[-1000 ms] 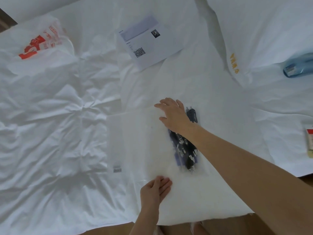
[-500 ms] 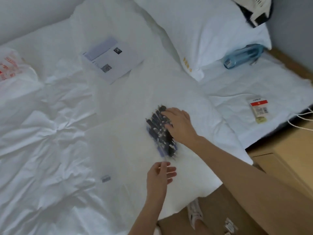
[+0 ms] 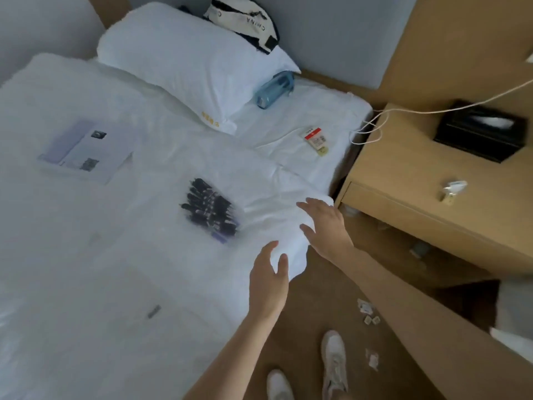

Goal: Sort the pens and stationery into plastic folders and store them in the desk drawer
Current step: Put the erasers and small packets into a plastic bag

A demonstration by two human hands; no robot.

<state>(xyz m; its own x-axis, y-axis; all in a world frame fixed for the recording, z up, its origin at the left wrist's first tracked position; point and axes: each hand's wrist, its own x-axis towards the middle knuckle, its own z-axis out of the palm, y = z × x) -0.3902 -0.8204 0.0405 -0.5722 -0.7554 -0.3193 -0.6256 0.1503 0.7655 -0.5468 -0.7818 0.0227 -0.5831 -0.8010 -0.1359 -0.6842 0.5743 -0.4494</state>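
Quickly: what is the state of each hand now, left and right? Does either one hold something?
Left hand: open, fingers spread, holding nothing.
Right hand: open, fingers spread, holding nothing; the pens lie apart on the bed.

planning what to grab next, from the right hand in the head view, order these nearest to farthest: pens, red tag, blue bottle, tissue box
1. pens, left of the right hand, on the bed
2. red tag, up beyond the hand, near the bed's edge
3. blue bottle by the pillow and tissue box on the wooden desk: both farthest, too close to call
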